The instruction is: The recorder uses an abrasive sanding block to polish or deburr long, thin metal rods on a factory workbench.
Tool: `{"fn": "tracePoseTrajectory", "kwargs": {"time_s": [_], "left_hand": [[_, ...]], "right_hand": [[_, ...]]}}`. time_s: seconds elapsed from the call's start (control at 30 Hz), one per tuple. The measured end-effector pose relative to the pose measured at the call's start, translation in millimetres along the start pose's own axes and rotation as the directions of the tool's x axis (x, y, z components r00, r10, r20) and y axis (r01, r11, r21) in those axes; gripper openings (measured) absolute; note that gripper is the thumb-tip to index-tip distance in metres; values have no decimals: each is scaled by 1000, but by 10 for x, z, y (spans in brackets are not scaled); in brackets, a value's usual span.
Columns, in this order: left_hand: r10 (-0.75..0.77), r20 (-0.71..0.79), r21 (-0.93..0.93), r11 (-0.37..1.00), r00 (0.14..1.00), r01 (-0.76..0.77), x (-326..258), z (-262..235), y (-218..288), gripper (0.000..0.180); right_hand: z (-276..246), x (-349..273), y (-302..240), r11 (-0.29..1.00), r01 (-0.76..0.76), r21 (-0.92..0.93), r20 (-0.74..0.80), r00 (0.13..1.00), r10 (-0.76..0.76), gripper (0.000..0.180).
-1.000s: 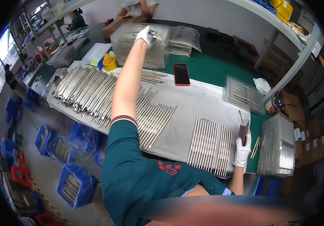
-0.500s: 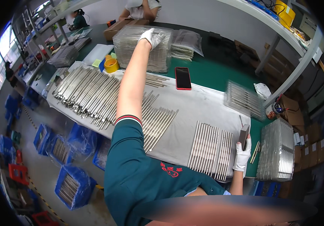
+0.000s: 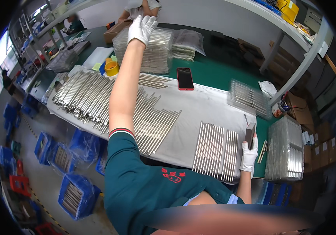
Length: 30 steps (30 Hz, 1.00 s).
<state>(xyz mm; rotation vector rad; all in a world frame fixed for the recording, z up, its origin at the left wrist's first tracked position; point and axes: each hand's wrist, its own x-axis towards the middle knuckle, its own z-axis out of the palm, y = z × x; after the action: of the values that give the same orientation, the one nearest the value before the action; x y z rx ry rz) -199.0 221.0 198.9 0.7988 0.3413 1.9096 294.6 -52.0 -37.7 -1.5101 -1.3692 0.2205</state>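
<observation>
My left hand (image 3: 141,30), in a white glove, reaches far out over the stack of clear plastic trays (image 3: 152,53). Its fingers are stretched and a little apart, with nothing seen in them; whether it touches the top tray I cannot tell. At the right, my right hand (image 3: 248,156), gloved with some fingertips bare, grips a dark grey rectangular block (image 3: 249,135) standing upright. Beside it, slim metal rods (image 3: 208,150) lie side by side in two groups on the grey cloth (image 3: 179,135). A large heap of similar rods (image 3: 86,98) spreads across the left.
A red-edged phone (image 3: 185,79) and yellow tape rolls (image 3: 112,68) lie toward the back. One clear tray (image 3: 249,98) and wrapped trays (image 3: 285,150) stand right, near a shelf post (image 3: 299,64). Blue bins (image 3: 76,196) sit on the floor. Another person (image 3: 150,9) sits across the table.
My left hand has risen and moved farther over the tray stack, its fingers now more stretched out. My right hand keeps hold of the block. The whole view has shifted slightly.
</observation>
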Motion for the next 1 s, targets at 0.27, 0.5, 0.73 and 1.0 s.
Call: {"fn": "tracePoseTrajectory", "kwargs": {"time_s": [0.27,0.5,0.73,1.0], "left_hand": [[-683,257,962,248,684,-114,-2345,461,-250,52],[-730,357,804,-78,583,-590,-3513,-143,-620,40],[-665,437,727,-135,606,-673,-3857,-209,-799,48],[-672,460,705,-120,580,-699,-3884,-44,-781,44]], "right_hand": [[11,5,-58,995,66,-81,-101,992,-74,64],[-232,339,-307,705,324,-631,175,945,-277,60],[-271,617,-394,558,368,-743,272,929,-250,60],[-170,-210,-638,730,634,-254,667,662,-343,60]]}}
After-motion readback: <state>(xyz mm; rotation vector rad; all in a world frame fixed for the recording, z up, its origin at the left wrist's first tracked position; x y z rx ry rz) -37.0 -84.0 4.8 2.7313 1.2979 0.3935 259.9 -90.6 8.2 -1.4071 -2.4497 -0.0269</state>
